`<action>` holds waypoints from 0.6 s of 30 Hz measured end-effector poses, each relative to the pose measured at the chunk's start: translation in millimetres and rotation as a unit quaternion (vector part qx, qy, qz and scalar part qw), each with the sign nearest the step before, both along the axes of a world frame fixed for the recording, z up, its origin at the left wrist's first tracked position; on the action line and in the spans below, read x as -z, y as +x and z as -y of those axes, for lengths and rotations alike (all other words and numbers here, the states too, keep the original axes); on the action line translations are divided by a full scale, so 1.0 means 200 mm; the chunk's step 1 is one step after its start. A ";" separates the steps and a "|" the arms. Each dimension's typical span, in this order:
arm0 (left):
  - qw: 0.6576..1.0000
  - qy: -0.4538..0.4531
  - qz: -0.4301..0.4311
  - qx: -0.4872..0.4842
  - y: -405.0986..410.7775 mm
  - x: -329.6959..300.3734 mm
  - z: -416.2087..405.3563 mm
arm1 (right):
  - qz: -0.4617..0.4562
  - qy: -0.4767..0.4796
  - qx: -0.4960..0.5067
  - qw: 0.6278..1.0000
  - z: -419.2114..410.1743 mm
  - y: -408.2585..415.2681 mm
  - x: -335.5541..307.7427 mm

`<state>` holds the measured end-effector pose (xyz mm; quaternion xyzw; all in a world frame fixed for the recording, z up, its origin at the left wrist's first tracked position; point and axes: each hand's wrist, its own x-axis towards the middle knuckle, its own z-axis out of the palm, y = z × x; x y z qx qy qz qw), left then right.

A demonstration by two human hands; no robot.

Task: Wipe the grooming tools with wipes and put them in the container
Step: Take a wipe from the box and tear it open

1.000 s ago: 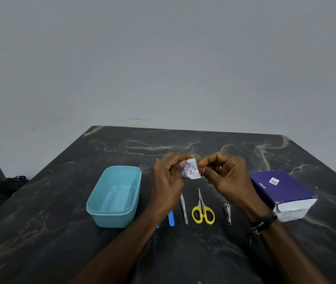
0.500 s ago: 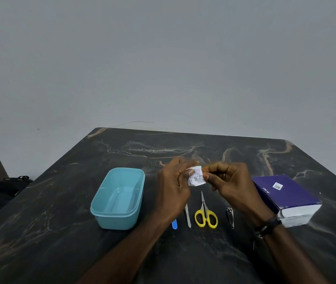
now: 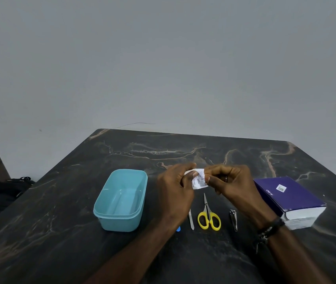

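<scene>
Teal container [image 3: 122,199] empty; both hands pinch wipe packet [image 3: 199,181].

Both forearms reach fwd, hands meet mid-air. Left hand [image 3: 175,187] & right hand [image 3: 234,185] knuckles up, fingers [image 3: 189,177] curled, each pinching the small packet [image 3: 199,181] betw thumb & forefinger.

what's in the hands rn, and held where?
A small wipe packet, held above the table: left hand pinches its left edge, right hand its right edge. Tools lie untouched.
</scene>
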<state>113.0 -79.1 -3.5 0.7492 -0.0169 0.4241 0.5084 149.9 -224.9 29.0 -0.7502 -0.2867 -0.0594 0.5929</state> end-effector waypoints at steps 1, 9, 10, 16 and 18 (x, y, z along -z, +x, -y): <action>1.000 -0.006 -0.001 -0.002 0.00 0.00 0.00 | 0.003 -0.001 0.004 1.000 0.00 0.00 0.00; 0.998 0.052 0.027 -0.018 -0.03 -0.01 0.00 | -0.086 -0.004 0.008 0.996 0.01 0.02 0.04; 0.998 0.050 0.027 -0.015 -0.03 -0.01 0.00 | -0.099 -0.003 0.006 0.995 0.02 0.02 0.04; 0.996 0.073 0.038 -0.028 -0.04 -0.02 0.00 | -0.147 0.042 -0.022 0.988 0.00 0.01 0.04; 0.996 0.077 0.038 -0.035 -0.05 -0.03 0.00 | -0.156 0.053 -0.030 0.986 0.00 0.00 0.03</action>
